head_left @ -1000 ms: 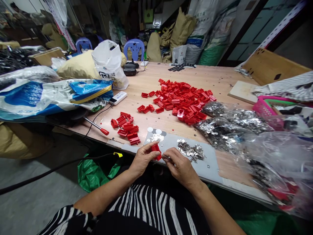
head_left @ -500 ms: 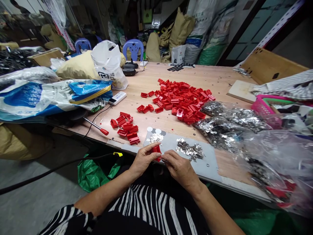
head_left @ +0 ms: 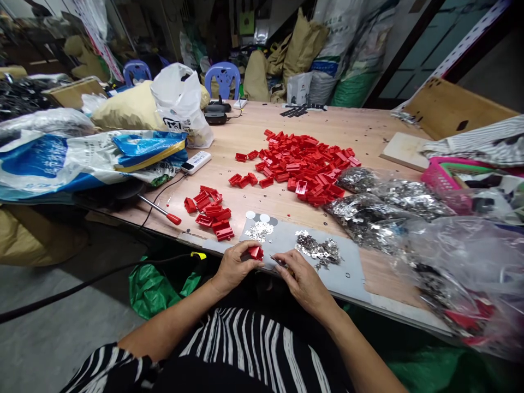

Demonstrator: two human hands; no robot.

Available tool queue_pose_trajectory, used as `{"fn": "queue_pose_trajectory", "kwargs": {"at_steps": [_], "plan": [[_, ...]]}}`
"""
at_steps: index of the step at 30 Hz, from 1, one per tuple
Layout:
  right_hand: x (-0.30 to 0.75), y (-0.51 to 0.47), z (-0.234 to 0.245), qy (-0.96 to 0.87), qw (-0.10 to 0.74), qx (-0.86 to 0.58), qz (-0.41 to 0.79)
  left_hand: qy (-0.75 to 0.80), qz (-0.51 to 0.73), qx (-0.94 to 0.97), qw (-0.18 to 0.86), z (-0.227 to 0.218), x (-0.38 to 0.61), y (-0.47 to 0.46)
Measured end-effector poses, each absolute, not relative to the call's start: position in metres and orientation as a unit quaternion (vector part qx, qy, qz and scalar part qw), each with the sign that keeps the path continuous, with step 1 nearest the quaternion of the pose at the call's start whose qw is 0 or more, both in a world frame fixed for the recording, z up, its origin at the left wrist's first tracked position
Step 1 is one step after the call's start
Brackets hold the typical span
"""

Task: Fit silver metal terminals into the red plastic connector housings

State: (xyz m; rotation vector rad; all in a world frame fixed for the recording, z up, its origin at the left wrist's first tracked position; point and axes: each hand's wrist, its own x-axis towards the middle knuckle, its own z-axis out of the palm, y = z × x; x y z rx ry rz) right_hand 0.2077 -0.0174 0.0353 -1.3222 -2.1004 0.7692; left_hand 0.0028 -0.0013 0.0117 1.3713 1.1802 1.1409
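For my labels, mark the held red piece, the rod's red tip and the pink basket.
Held red piece [head_left: 256, 253], head view: exposed end.
Rod's red tip [head_left: 173, 219], head view: middle.
Pink basket [head_left: 436, 178], head view: side wall.

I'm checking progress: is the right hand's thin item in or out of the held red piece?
Out: a gap separates the thin item in the right hand from the red piece in the left hand.

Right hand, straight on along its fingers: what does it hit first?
The right hand would likely meet the red part held in the left hand first; depth is unclear from one view.
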Motion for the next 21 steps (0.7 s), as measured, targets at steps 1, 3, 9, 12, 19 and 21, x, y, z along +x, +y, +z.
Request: {"fn": "queue_pose_trajectory", "kwargs": {"at_steps": [1,3,9,12,19,21], "plan": [[0.207,-0.017,0.033,-0.782,0.262,-0.49,0.282,0.484,0.462,0.582,0.462,0.011,0.002,0.0],[0.206,-0.015,0.029,-0.783,0.249,-0.501,0.273,0.482,0.447,0.613,0.439,0.011,0.001,0.002],[0.198,-0.008,0.028,-0.785,0.201,-0.525,0.262,0.465,0.411,0.655,0.432,0.013,0.0,0.008],[0.195,-0.006,0.03,-0.795,0.193,-0.509,0.266,0.449,0.402,0.676,0.424,0.012,-0.002,0.011],[0.196,-0.003,0.028,-0.799,0.194,-0.494,0.281,0.446,0.381,0.709,0.392,0.01,-0.005,0.013],[0.197,-0.003,0.028,-0.799,0.193,-0.493,0.285,0.446,0.371,0.72,0.38,0.009,-0.005,0.013]]}}
